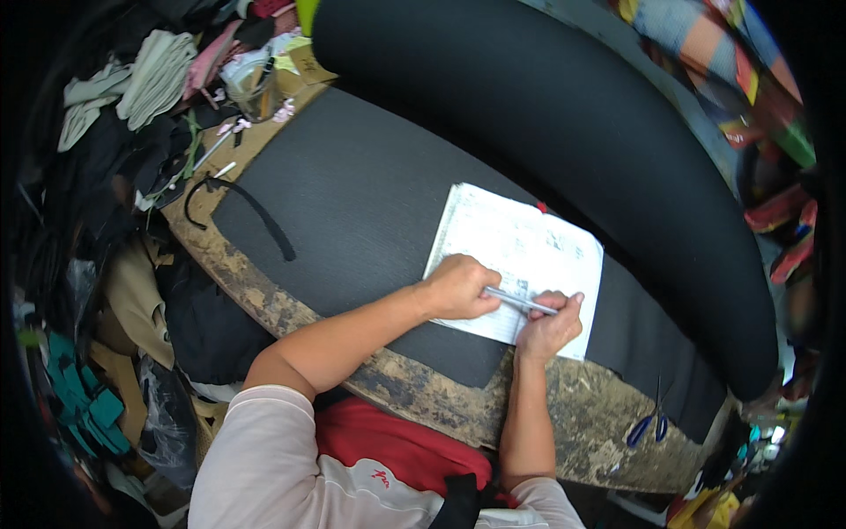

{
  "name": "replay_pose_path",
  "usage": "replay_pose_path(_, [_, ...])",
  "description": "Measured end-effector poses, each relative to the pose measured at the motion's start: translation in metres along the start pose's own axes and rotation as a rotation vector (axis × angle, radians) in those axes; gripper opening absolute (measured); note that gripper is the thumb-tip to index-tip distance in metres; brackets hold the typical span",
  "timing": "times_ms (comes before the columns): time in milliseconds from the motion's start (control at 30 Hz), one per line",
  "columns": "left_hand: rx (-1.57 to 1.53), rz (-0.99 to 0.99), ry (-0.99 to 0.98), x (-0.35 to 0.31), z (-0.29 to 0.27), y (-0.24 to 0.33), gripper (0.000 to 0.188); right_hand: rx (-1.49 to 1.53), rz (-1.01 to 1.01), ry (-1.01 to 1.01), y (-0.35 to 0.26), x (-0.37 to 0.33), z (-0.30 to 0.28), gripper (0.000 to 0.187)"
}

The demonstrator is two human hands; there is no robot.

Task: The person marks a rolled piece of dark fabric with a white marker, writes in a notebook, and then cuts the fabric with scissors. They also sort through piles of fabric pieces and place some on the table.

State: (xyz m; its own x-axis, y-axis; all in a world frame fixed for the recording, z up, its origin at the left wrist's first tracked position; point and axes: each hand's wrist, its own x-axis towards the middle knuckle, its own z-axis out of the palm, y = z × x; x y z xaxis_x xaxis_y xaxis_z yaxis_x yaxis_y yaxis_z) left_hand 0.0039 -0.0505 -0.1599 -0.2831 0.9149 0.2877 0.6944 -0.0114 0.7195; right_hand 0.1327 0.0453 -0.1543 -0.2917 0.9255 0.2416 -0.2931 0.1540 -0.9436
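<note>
The left arm bends at the elbow and lies slanted over the table (573, 423). The left hand (460, 287) is curled up, holding one end of a silver pen (522, 301). The right arm comes almost straight up from the bottom. The right hand (546, 331) pinches the pen's other end with its thumb and fingers. The pen is above an open white book (515, 234), which lies on black cloth (352, 194).
</note>
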Motion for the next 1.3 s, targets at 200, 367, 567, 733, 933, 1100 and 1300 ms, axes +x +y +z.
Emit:
replay_pose_path(200, [-0.129, 0.079, 0.174, 0.005, -0.02, 0.003, 0.035, -0.068, 0.126, -0.008, 0.01, -0.008, 0.008, 0.057])
replay_pose_path(367, [-0.085, -0.135, 0.812, -0.002, -0.094, -0.028, 0.015, -0.144, -0.007, -0.269, 0.017, -0.011, 0.007, 0.059])
replay_pose_path(567, [0.449, -0.867, 1.049, -0.082, -0.225, -0.106, 0.031, -0.148, 0.058, -0.279, 0.014, -0.007, 0.0, 0.029])
replay_pose_path(733, [0.808, -1.172, 0.834, -0.122, -0.254, -0.148, 0.068, -0.805, -0.423, -0.121, 0.0, 0.014, -0.014, 0.025])
replay_pose_path(933, [0.056, -0.492, 1.033, -0.075, -0.179, -0.09, 0.04, -1.409, -0.063, -0.031, -0.014, 0.04, -0.04, 0.076])
replay_pose_path(1100, [-0.652, -0.808, 0.48, -0.032, -0.078, -0.008, 0.071, -1.342, 0.208, -0.069, -0.024, 0.05, -0.051, 0.083])
replay_pose_path(1300, [-1.532, -0.637, 0.083, -0.007, -0.066, -0.003, 0.088, -1.223, 0.188, -0.133, -0.022, 0.053, -0.06, 0.064])
